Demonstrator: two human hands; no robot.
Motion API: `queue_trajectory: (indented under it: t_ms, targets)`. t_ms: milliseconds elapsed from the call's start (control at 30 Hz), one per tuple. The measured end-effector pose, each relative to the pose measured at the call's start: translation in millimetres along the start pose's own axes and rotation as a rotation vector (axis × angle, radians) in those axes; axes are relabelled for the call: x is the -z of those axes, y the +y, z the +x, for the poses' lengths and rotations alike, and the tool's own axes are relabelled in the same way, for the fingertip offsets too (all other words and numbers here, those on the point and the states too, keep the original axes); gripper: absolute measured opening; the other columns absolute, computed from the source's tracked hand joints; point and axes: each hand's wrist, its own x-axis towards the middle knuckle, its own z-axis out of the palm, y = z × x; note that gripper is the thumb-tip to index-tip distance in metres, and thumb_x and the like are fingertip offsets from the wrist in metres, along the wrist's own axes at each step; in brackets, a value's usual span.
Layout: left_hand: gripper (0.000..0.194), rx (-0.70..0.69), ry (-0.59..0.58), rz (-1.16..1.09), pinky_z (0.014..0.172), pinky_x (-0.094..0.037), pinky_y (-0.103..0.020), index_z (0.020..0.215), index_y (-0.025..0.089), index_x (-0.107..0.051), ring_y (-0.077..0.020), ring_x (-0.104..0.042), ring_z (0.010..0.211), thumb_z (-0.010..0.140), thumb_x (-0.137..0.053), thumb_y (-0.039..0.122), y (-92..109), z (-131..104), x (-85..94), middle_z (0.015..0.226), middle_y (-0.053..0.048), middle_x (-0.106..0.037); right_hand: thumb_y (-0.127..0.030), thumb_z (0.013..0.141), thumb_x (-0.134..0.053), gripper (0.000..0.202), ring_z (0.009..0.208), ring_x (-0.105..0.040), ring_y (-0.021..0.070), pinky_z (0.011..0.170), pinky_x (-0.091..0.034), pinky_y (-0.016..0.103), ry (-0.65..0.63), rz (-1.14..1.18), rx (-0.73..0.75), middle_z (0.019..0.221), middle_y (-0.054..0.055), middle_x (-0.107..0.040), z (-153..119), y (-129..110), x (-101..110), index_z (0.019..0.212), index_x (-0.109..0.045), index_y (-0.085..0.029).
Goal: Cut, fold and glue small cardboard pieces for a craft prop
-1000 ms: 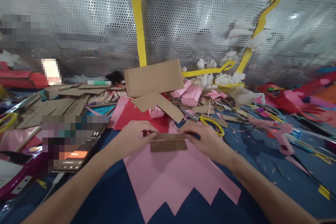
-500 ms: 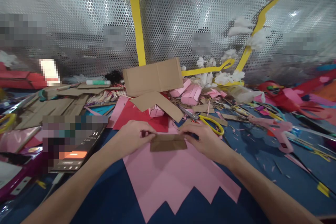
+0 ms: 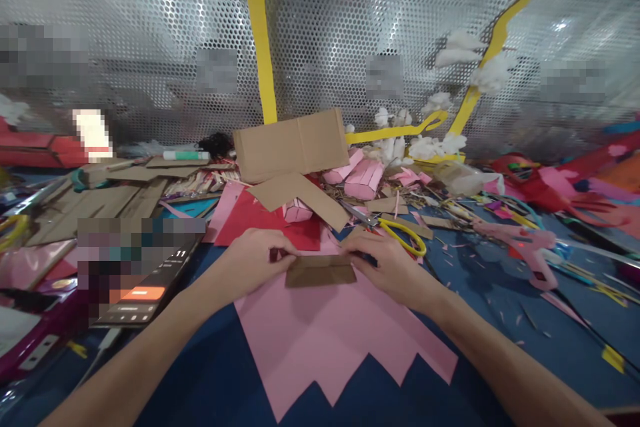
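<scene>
A small brown cardboard strip (image 3: 321,272), creased along its length, lies over a pink paper sheet (image 3: 320,333) with a zigzag front edge. My left hand (image 3: 257,257) pinches the strip's left end between thumb and fingers. At the right end, my right hand (image 3: 377,260) grips it the same way. Behind my hands are a red sheet (image 3: 250,220), an angled cardboard piece (image 3: 305,193) and a small pink paper shape (image 3: 297,211). Scissors with yellow handles (image 3: 407,237) lie just beyond my right hand.
A phone (image 3: 150,287) rests at the left near stacked cardboard (image 3: 90,210). On the right lies a pink glue gun (image 3: 525,243) with its cable. A cardboard box (image 3: 293,147), pink paper forms and white tufts stand along the perforated metal screen (image 3: 325,33).
</scene>
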Motion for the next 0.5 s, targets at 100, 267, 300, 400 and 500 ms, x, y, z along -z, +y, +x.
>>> queue_trajectory:
  t_ms: [100, 267, 300, 400, 500]
  targets:
    - [0.014, 0.007, -0.02, 0.011, 0.064, -0.04, -0.027, 0.089, 0.025, -0.079, -0.0163, -0.063, 0.073, 0.091, -0.065, 0.027, 4.2, -1.2, 1.8, 0.085, 0.0, -0.076, -0.005, 0.094, -0.055, 0.024, 0.1, -0.065, 0.0207, 0.09, -0.051, 0.036, 0.002, -0.017, 0.025, 0.105, 0.005, -0.072, -1.4, -0.6, -0.1, 0.102, -0.07, -0.023]
    - [0.016, 0.01, -0.017, 0.059, 0.064, -0.039, -0.027, 0.086, 0.024, -0.078, -0.0156, -0.061, 0.073, 0.092, -0.063, 0.028, 7.5, -2.3, 2.6, 0.084, 0.001, -0.074, -0.001, 0.092, -0.055, 0.027, 0.101, -0.065, 0.0211, 0.091, -0.051, 0.036, 0.002, -0.034, 0.042, 0.105, 0.005, -0.071, -3.2, -2.2, -0.7, 0.103, -0.069, -0.022]
    - [0.015, 0.01, -0.015, 0.064, 0.065, -0.039, -0.027, 0.087, 0.024, -0.078, -0.0155, -0.061, 0.073, 0.091, -0.063, 0.028, 7.1, -2.2, 2.3, 0.084, 0.001, -0.074, -0.001, 0.092, -0.055, 0.028, 0.1, -0.065, 0.0211, 0.091, -0.051, 0.036, 0.002, -0.034, 0.041, 0.105, 0.005, -0.071, -3.5, -2.2, -1.0, 0.102, -0.069, -0.022]
    - [0.015, -0.001, -0.014, 0.056, 0.066, -0.04, -0.028, 0.09, 0.025, -0.078, -0.0155, -0.062, 0.074, 0.092, -0.063, 0.027, 5.3, -1.9, 1.6, 0.086, 0.001, -0.074, -0.001, 0.092, -0.055, 0.028, 0.101, -0.065, 0.021, 0.09, -0.051, 0.035, 0.014, -0.039, 0.046, 0.105, 0.005, -0.071, -3.7, -2.5, -2.0, 0.103, -0.069, -0.022]
    - [0.015, -0.011, -0.012, 0.035, 0.069, -0.041, -0.028, 0.092, 0.027, -0.078, -0.0156, -0.063, 0.077, 0.091, -0.063, 0.027, 4.7, -2.1, 1.6, 0.089, 0.002, -0.075, -0.003, 0.092, -0.056, 0.024, 0.1, -0.065, 0.0217, 0.089, -0.05, 0.036, 0.041, -0.072, 0.059, 0.104, 0.006, -0.071, -1.6, -6.1, -2.6, 0.103, -0.069, -0.021]
